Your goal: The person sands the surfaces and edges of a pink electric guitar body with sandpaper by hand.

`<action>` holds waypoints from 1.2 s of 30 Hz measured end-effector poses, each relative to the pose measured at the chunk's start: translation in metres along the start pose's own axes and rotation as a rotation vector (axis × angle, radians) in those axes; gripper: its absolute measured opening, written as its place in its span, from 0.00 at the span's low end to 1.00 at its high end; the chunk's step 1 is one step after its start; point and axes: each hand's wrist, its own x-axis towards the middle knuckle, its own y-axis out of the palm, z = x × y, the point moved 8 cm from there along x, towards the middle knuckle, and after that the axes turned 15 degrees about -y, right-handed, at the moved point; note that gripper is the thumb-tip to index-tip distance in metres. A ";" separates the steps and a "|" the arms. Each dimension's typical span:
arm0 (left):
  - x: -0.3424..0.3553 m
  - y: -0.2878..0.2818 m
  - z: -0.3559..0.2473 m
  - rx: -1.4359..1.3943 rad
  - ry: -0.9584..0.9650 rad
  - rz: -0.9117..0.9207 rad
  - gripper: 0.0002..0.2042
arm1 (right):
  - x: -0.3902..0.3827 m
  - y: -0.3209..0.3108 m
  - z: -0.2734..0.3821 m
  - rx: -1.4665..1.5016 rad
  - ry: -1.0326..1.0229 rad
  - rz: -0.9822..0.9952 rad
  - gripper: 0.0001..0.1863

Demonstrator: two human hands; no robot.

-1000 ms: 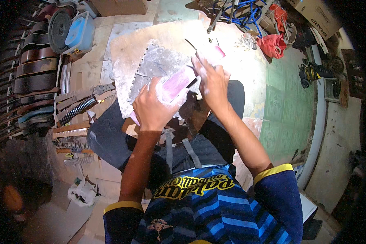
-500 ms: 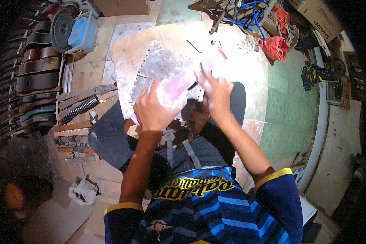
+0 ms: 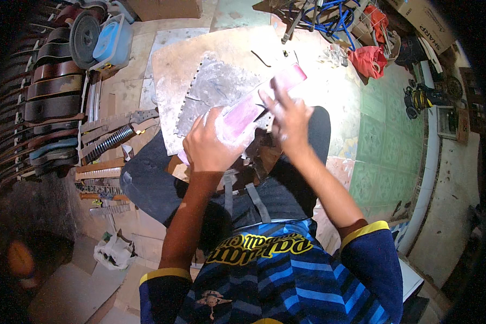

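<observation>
A long, flat pink bar (image 3: 241, 120), dusted with white powder, lies slantwise over my lap, its far end up to the right. My left hand (image 3: 213, 141) is closed round its lower part, with white dust on the fingers. At the bar's right edge is my right hand (image 3: 290, 120), its dusty fingers bent against the upper part. A small dark patch shows by those fingertips; whether it is a held piece or a shadow I cannot make out. Beneath the bar lies a grey foam mat (image 3: 216, 86) with toothed edges, on a pale board (image 3: 170, 65).
Guitar-like bodies (image 3: 51, 89) stand in a row at the left. Beside them are a light-blue tub (image 3: 112, 40) and a dark coiled spring-like tube (image 3: 110, 137). Blue cables (image 3: 329, 21) and a red bag (image 3: 368, 62) lie far right. A white plastic bag (image 3: 115, 251) sits lower left.
The whole view has shifted slightly. The right hand's fingers have shifted a little along the bar's upper edge, while the left hand keeps its grip.
</observation>
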 end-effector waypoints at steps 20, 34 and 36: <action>-0.027 0.006 -0.005 0.034 0.034 0.030 0.29 | -0.072 -0.013 -0.074 1.343 0.918 -0.659 0.23; -0.060 0.007 -0.022 -0.044 0.188 -0.037 0.26 | -0.093 -0.028 -0.081 0.802 0.873 -0.290 0.09; -0.057 0.004 -0.024 -0.051 0.213 -0.055 0.25 | -0.073 -0.032 -0.087 0.658 0.706 -0.340 0.08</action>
